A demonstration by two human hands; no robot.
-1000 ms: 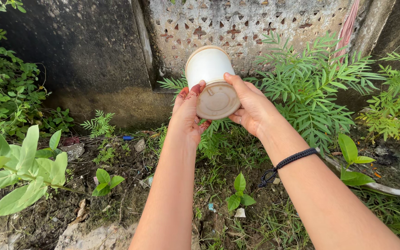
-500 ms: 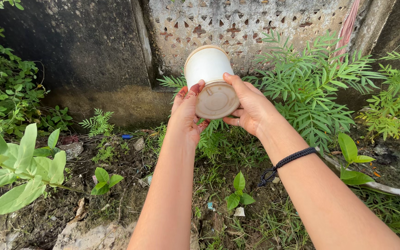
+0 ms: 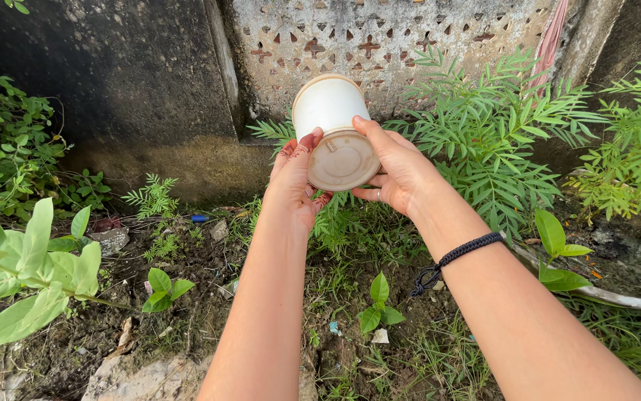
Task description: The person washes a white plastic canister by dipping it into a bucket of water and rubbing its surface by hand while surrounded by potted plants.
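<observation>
Two bare hands hold one white plastic pot (image 3: 331, 126) up in front of a mottled wall with a pierced concrete screen (image 3: 380, 41). The pot is tipped away from the camera, so its soiled round base faces back toward the person and its mouth points at the wall. The left hand (image 3: 296, 182) presses against the left edge of the base, its fingers (image 3: 307, 145) curled narrowly along the rim, their tips stained dark red. The right hand (image 3: 402, 171) cups the right side, its thumb laid over the upper edge of the base and the remaining fingers wrapped beneath it. A black braided cord (image 3: 458, 258) circles the right wrist. Feathery green plants (image 3: 491, 134) spread just beyond the right fingers, and more of their fronds hang below both sets of fingertips. Well below the hands, a small leafy seedling (image 3: 378, 304) stands in dark soil, and broad pale leaves (image 3: 31, 267) lie far off to the left.
</observation>
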